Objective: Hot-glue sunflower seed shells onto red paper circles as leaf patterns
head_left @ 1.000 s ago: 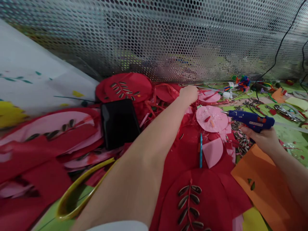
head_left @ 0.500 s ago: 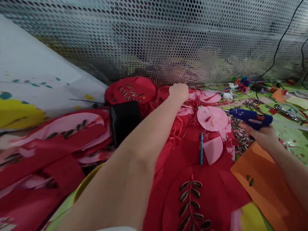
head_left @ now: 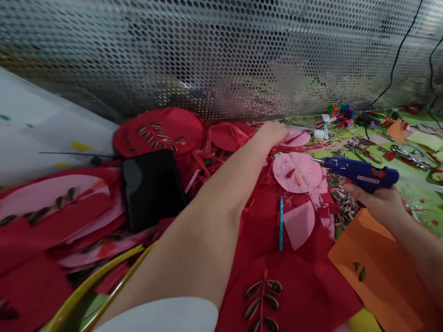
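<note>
My right hand (head_left: 386, 200) is wrapped around the handle of a blue hot glue gun (head_left: 362, 173). Its nozzle points left, close to the rim of a pink paper disc (head_left: 297, 172) spotted with glue and small scraps. My left arm stretches far across the table. At its end, my left hand (head_left: 275, 133) is among red strips beside another pink disc (head_left: 296, 137); its fingers are bent down and hidden. Nearest me lies a red paper circle (head_left: 297, 286) bearing a leaf-like sprig of sunflower seeds (head_left: 254, 308).
A black tablet-like slab (head_left: 152, 189) lies left of my arm, near red discs (head_left: 162, 131). A blue pen (head_left: 281, 223), loose sunflower seeds (head_left: 346, 205), orange paper (head_left: 387, 267), scissors (head_left: 410, 157) and pipe cleaners (head_left: 342, 115) are spread about. A perforated metal screen (head_left: 224, 60) rises behind.
My left hand has moved right, from the red discs toward the farther pink disc. The view has shifted too. The glue gun stays in my right hand beside the nearer pink disc.
</note>
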The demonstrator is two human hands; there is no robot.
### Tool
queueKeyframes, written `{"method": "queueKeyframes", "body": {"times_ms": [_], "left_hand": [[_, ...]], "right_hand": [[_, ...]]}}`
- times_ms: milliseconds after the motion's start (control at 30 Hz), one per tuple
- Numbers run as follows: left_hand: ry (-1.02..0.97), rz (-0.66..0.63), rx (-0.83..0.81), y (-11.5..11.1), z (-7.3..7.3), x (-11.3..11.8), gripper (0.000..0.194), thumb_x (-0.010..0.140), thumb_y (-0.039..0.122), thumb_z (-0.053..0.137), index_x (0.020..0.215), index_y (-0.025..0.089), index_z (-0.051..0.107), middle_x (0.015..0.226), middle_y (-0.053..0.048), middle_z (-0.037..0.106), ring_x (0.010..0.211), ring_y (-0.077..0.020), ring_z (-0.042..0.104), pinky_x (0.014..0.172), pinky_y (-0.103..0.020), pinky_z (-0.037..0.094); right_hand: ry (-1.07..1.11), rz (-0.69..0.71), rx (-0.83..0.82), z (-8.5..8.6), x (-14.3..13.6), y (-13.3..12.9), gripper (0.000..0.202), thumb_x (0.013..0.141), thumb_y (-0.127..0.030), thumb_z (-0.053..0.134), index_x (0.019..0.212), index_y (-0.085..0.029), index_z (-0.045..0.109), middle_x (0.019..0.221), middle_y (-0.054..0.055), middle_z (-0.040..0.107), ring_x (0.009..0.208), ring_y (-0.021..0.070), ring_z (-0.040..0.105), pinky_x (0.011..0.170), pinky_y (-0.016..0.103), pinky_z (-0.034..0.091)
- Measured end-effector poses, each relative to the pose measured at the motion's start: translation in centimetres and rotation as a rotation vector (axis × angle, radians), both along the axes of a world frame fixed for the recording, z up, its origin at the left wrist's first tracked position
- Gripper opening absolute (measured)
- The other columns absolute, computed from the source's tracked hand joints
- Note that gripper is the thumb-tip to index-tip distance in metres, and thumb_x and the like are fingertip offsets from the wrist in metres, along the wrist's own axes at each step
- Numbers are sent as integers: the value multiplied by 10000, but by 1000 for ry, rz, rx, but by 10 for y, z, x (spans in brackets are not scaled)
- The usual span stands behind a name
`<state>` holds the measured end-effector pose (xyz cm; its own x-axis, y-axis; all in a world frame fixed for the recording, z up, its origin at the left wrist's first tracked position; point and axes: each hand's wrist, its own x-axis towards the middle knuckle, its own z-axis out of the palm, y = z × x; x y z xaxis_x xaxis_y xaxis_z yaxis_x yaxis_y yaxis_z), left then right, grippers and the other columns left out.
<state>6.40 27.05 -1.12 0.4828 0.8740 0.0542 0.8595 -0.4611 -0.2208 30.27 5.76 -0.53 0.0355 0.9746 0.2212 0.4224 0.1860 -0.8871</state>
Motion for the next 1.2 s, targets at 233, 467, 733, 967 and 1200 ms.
{"method": "queueKeyframes", "body": {"times_ms": [233,467,733,967,1200], "left_hand": [[-47,61,49,-8,9,4,341,841,81,388,1016,111,679,1071,-157,663,1085,-267,559,868,-367,423],[-716,268,223,-42,65,-30,251,847,256,488,996,150,661,1028,-78,685,941,-170,598,878,-299,435],[-1389,364,13,-173,77,-59,140,792,216,551,660,187,513,572,33,550,446,-61,457,451,-198,407],[-1425,239,70,-300,52,-56,182,816,358,542,692,234,497,534,59,540,450,-93,476,461,-259,399],[-1079,-108,-137,-361,34,-36,183,859,224,416,791,265,581,727,21,680,647,-120,635,597,-249,498]], "right_hand": [[-28,-50,-1,3,0,2,271,649,-491,704,740,-236,683,615,30,668,510,179,575,474,305,456],[-12,-86,-36,5,0,7,279,614,-442,732,562,-216,577,468,-15,542,450,140,490,453,284,413],[14,157,-92,9,-2,8,295,548,-449,759,589,-207,596,455,-35,530,415,107,442,427,264,390],[-43,370,-203,27,4,-1,358,490,-471,785,669,-204,628,568,-24,602,479,106,491,475,261,423],[-172,549,-234,29,-1,-15,460,494,-621,722,617,-203,576,509,-33,534,466,97,456,433,236,375]]}}
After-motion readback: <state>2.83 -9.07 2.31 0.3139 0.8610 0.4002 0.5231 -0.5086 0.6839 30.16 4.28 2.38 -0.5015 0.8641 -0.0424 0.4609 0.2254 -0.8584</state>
